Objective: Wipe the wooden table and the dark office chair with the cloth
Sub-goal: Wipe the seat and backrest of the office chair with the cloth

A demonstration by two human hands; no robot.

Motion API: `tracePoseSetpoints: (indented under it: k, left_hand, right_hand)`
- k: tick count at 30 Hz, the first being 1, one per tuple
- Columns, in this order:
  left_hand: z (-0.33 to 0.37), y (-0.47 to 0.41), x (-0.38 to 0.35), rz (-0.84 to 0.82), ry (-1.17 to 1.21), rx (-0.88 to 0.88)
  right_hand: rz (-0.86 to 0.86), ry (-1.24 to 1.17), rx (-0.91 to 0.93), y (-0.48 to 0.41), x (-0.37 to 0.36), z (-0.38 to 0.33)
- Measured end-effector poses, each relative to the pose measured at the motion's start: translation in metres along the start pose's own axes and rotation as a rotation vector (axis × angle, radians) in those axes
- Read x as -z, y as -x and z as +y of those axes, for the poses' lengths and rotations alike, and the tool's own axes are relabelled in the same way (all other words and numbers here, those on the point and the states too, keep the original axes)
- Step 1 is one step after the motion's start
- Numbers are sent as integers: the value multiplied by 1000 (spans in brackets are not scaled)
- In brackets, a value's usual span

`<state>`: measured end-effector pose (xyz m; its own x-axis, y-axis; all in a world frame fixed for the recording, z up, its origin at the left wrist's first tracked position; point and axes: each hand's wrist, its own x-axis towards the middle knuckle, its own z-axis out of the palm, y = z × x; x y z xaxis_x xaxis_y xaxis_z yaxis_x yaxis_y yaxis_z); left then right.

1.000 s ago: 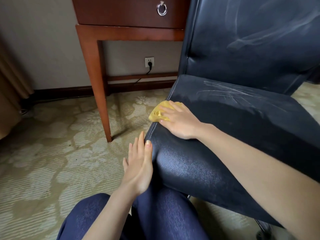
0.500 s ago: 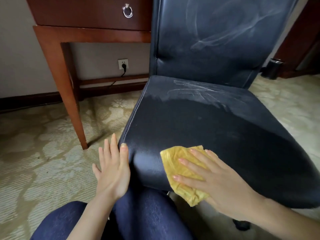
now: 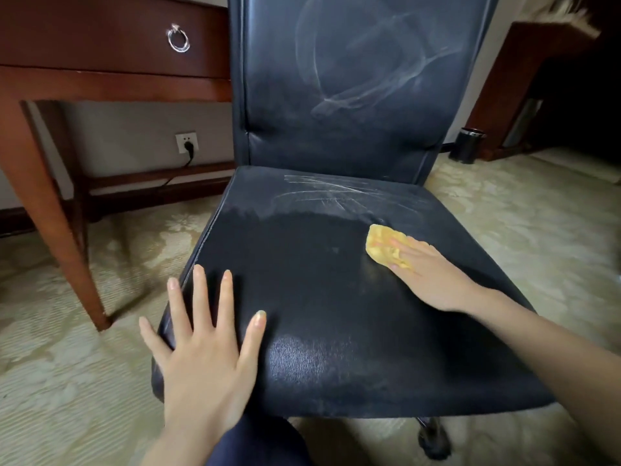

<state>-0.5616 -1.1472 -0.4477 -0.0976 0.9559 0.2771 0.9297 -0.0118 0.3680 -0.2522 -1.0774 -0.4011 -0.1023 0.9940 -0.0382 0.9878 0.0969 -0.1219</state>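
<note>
Our right hand point(image 3: 433, 277) lies flat on the yellow cloth point(image 3: 383, 247), fingers straight and close together, pressing it onto the right side of the dark office chair point(image 3: 319, 290) seat. Our left hand point(image 3: 205, 351) rests with fingers spread wide on the seat's near left corner. Pale dust streaks point(image 3: 336, 195) mark the far part of the seat and the backrest. The wooden table point(image 3: 111, 85) stands at the far left, on the patterned carpet point(image 3: 67, 381)
</note>
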Motion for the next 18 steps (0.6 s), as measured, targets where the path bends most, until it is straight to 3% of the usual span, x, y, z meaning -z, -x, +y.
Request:
tracePoseSetpoints:
  k: [7,13,18]
  left_hand:
    - [-3,-9,-4,-19,12,-7]
    - [-24,-27,-2,-45,-55,-28]
    - [-43,-53,9,-177,-296,-99]
  right_hand:
    - [-39,81,-67,-66,-5,-53]
    - [-43,44,209,-26,-12,-106]
    - [-9,89,470,51,-18,-117]
